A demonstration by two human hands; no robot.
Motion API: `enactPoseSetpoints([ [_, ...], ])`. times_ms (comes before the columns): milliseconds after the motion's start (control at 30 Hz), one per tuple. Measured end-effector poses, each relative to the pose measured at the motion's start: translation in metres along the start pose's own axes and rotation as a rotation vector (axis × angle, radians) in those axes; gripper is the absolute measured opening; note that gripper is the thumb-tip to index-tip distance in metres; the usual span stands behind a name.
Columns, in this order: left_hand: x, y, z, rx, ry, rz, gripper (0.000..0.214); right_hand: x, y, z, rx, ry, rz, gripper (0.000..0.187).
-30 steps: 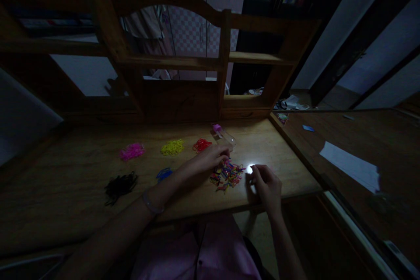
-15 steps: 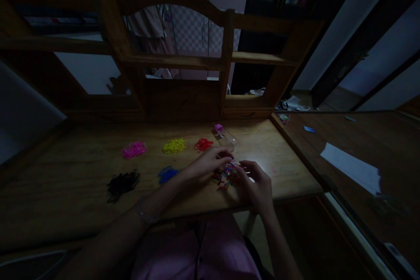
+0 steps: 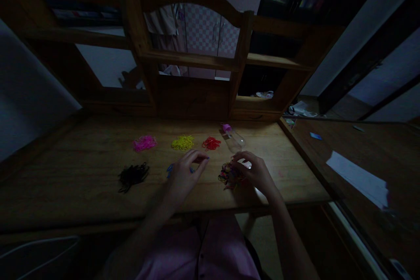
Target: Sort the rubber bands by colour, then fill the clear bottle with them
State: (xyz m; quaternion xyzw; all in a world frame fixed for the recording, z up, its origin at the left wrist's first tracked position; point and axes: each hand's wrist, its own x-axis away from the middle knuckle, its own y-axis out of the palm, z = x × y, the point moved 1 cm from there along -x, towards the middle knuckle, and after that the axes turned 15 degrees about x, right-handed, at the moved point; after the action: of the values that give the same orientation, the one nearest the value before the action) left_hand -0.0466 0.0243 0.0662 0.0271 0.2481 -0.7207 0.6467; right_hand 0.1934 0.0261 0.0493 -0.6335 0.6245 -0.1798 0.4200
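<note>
My left hand [image 3: 187, 176] hovers over the pile of blue rubber bands [image 3: 169, 169], hiding much of it. Its thumb and forefinger are pinched together, with a speck of blue, a rubber band [image 3: 207, 158], at the tips. My right hand [image 3: 254, 170] is above the mixed pile of multicoloured rubber bands [image 3: 226, 176], fingertips closed at its upper edge; what they hold is too dark to make out. Behind these lie separate piles of red bands [image 3: 211, 143], yellow bands [image 3: 183, 142] and pink bands [image 3: 145, 143]. Black bands [image 3: 133, 176] lie at the left.
A clear bottle [image 3: 235, 138] with a pink cap lies on the wooden desk [image 3: 82, 175] behind my right hand. A wooden shelf frame [image 3: 193, 98] rises along the back edge. White papers [image 3: 359, 179] rest on the lower surface to the right.
My left hand has moved left from the mixed pile to above the blue bands. My right hand has stayed by the mixed pile. The view has shifted slightly.
</note>
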Motion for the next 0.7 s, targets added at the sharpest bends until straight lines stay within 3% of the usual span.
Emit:
enactPoseSetpoints([
  [167,0.051,-0.022,-0.010,-0.067,-0.044,0.098,0.014,-0.011,0.017,0.005,0.192,-0.052,-0.079,0.007],
  [333,0.072,-0.048,-0.019,-0.093,-0.098,0.200,0.017,-0.009,0.022,0.006,0.129,0.052,0.008,0.009],
  [467,0.075,-0.066,-0.033,-0.042,-0.172,0.264,0.022,-0.007,0.012,0.007,-0.060,0.136,0.065,0.017],
  [600,0.077,-0.072,-0.049,0.025,-0.239,0.310,0.027,-0.004,-0.008,0.024,-0.273,0.264,0.080,0.027],
  [700,0.081,-0.070,-0.060,0.088,-0.295,0.327,0.027,0.001,-0.026,0.044,-0.224,0.313,0.040,0.027],
])
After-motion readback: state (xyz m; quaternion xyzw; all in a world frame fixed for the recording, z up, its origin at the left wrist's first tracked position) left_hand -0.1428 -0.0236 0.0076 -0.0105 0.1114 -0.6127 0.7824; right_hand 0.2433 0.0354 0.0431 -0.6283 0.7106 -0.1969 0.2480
